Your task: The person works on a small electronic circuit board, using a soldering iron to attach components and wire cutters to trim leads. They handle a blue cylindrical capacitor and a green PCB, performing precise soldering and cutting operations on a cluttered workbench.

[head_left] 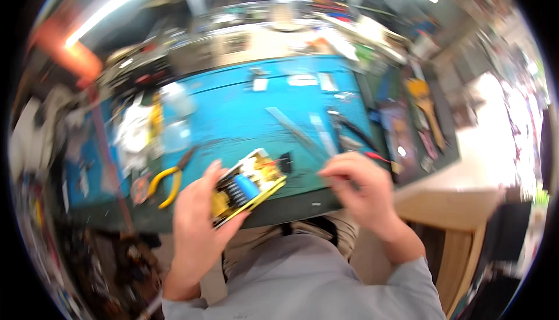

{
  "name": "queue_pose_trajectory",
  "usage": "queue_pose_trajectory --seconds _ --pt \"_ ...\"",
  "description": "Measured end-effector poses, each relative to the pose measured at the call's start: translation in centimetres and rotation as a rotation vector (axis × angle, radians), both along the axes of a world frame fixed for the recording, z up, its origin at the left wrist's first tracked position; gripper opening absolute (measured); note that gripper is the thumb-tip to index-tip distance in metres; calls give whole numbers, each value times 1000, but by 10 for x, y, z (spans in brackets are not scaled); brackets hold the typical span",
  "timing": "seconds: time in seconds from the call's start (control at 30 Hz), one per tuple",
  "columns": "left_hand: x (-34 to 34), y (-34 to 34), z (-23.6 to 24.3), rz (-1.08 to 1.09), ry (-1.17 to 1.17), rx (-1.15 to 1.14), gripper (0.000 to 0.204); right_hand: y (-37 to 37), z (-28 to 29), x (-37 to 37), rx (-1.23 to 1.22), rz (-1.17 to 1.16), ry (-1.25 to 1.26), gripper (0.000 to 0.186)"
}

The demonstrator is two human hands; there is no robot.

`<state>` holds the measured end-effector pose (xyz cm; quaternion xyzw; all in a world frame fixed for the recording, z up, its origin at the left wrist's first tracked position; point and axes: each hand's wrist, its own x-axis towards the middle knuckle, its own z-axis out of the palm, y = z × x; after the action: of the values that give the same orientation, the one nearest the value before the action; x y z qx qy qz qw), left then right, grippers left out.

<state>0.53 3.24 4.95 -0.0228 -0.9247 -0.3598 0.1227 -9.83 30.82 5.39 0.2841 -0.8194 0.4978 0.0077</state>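
My left hand (197, 221) grips an opened yellow-and-white device housing (271, 187) by its near left end, thumb along the lower edge. Inside it shows a blue cylinder (247, 187) beside black and yellowish parts. A small black piece (285, 162) juts out at the housing's far right end. Apart from it, to the right, my right hand (367, 189) hovers over the mat's front edge with thumb and fingers pinched together. Whether anything is between those fingertips I cannot make out. Yellow-handled pliers (170, 183) lie just left of my left hand.
A blue mat (233, 110) covers the bench. Clear strips (294, 129) and a black-handled tool (355, 128) lie beyond my right hand. Clear round containers (176, 135) stand left. A yellow brush (424, 102) lies right; a wooden stand (448, 209) is below it.
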Motion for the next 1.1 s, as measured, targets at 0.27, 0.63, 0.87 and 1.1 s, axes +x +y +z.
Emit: queue_pose_trajectory --seconds 0.27,0.63,0.87,1.1 --pt "-37 9 17 -233 -213 -79 102 17 -33 19 -172 34 -5 15" --pt "-32 -10 -14 -117 -181 38 97 10 -64 18 -237 22 280 25" --pt "-17 -22 -31 -45 18 -12 104 13 -65 22 -228 -37 345 28" --pt "-7 -46 -57 213 255 -82 98 8 -66 23 -224 -97 355 29"
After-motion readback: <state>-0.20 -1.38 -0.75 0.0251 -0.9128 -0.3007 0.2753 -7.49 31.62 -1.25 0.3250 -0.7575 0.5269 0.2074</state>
